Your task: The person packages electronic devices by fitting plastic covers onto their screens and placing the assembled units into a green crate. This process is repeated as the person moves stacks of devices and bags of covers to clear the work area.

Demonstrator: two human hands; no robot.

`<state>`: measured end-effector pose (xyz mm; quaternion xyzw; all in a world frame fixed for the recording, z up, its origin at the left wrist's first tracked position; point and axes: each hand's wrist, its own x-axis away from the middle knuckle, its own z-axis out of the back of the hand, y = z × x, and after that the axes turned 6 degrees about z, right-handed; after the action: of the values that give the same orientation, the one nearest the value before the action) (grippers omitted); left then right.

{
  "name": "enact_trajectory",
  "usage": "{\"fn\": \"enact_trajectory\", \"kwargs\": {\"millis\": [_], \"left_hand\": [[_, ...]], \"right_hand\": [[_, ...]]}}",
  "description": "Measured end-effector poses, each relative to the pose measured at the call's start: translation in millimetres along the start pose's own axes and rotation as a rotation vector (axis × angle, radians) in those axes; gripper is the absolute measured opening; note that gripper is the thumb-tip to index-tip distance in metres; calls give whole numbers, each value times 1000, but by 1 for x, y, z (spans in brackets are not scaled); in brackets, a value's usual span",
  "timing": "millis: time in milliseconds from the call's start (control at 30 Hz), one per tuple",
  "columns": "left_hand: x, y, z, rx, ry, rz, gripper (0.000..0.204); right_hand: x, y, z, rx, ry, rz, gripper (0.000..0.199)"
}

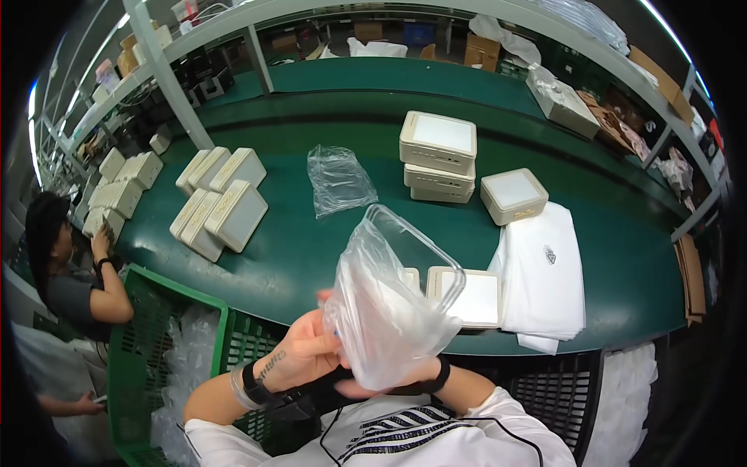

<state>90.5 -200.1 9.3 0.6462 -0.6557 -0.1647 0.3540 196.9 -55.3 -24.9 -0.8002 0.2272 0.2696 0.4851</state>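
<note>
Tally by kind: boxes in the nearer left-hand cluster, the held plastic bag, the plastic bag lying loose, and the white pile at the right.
Cream boxes in that cluster: 6 visible
Held plastic bag: 1
Loose plastic bag: 1
White pile: 1
Total: 9

No wording can be read; a small dark emblem [550, 254] marks the white material [545, 292].

Green workbench [299, 253] across the middle, second green surface [342, 75] at top centre, grey metal shelving frame [166, 82] above, strip light [33, 124] at upper left
</note>
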Motion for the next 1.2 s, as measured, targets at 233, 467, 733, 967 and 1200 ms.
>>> {"fn": "enact_trajectory", "kwargs": {"millis": [233, 467, 733, 967, 1200], "left_hand": [[-4, 9, 36, -325, 104, -218, 38], [32, 57, 55, -759, 514, -325, 8], [338, 129, 260, -1688, 1863, -44, 36], [285, 105, 279, -1616, 2233, 224, 67], [35, 63, 57, -1506, 463, -753, 135]], "right_hand": [[-1, -44, 26, -57, 704, -120, 50], [-4, -51, 37, 505, 671, -222, 41], [14, -56, 56, 221, 1026, -97, 41], [8, -42, 46, 334, 1002, -132, 40], [6, -28, 18, 216, 979, -146, 43]]}}
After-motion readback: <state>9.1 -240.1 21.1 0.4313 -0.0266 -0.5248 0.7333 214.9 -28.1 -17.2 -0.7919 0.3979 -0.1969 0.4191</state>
